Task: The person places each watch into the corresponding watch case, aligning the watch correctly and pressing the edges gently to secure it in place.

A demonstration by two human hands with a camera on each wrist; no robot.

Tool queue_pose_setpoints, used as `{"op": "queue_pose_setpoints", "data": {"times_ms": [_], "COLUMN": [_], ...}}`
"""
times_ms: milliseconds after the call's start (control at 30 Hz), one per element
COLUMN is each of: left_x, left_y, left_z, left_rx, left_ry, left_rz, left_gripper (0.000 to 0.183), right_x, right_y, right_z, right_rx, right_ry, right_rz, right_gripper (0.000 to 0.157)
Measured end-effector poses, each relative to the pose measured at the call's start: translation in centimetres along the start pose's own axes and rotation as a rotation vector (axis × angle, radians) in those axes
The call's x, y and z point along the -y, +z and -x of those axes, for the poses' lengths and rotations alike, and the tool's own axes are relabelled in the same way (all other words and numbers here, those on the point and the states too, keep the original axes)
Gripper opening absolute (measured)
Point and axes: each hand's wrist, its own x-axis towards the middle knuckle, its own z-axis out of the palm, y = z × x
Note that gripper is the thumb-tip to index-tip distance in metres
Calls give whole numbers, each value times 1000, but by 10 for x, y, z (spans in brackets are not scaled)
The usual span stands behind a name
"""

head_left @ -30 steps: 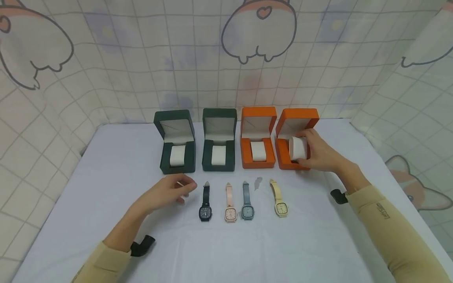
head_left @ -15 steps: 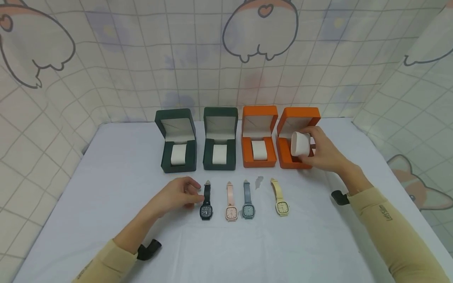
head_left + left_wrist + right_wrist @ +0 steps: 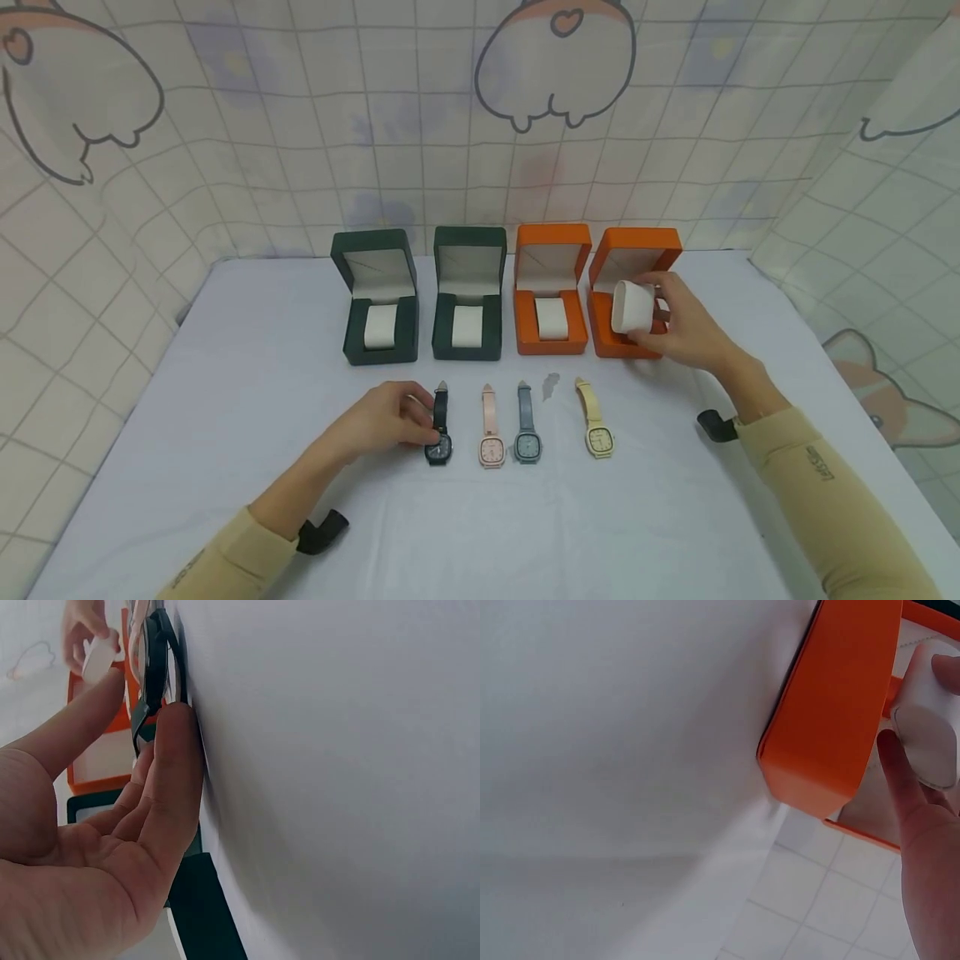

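Note:
A black wristwatch lies on the white cloth with my left hand right beside it. In the left wrist view, a fingertip meets the strap of the black watch, while the thumb stands a little apart from it. My right hand pinches a white watch cushion between thumb and fingers, tilted above the far-right orange box. The right wrist view has the cushion gripped close to that open box. Pink, blue-grey and yellow watches lie further right.
Another open orange box and two open dark green boxes stand in the same row at the back, each with a white cushion inside. A patterned curtain hangs behind. A small grey mark shows on the cloth.
My left hand has moved right and down to the black watch. The right hand has lifted the cushion slightly and turned it, staying over the far-right orange box.

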Motion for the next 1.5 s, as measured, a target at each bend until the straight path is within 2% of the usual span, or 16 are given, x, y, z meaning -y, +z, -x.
{"op": "queue_pose_setpoints", "data": {"times_ms": [233,400,633,833,1067,1267,1367,1500], "left_x": [-3,-4,-2,0,2,-3,-6,-9], "left_y": [4,6,7,7,4,4,4,4], "left_z": [1,3,2,1,-3,-4,-4,-6], "left_rx": [9,29,57,53,25,3,-18,-26], "left_ry": [28,48,77,86,104,108,110,114], "left_rz": [-12,26,63,70,70,102,117,191], "left_gripper": [43,46,47,45,47,46,47,48], "right_x": [8,11,14,20,32,45,51,57], "right_y": [3,4,8,13,21,32,36,41], "right_z": [2,3,4,7,10,12,13,13], "right_rx": [-9,-29,-41,-10,23,55,83,111], "right_ry": [19,29,54,72,12,-24,-37,-40], "right_rz": [16,22,-83,-180,-233,-209,-253,-307], "right_gripper": [81,78,78,78,82,82,81,81]}}
